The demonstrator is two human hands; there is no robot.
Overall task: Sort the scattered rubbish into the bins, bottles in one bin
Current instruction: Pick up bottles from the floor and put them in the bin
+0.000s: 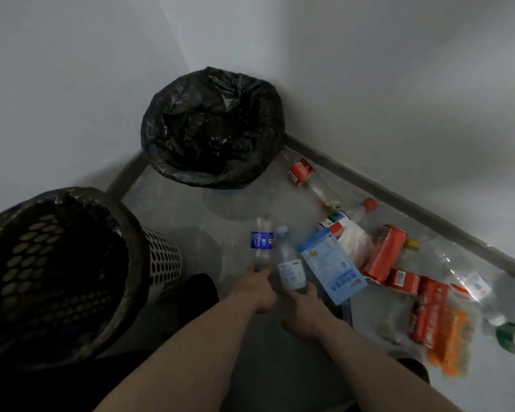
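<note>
Left hand (pixel 257 288) gripping blue-labelled bottle (pixel 261 243), right hand (pixel 302 307) gripping pale-capped bottle (pixel 289 263), both right of perforated bin (pixel 161 263).

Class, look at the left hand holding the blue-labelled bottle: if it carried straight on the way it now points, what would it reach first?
Probably the far bin lined with a black bag. The left hand and its blue-labelled bottle point up-frame over bare floor towards it, though depth is uncertain.

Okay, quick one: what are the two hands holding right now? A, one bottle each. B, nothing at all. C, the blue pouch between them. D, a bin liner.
A: the left hand grips a blue-labelled bottle by its lower end, and the right hand grips a pale-capped bottle.
</note>
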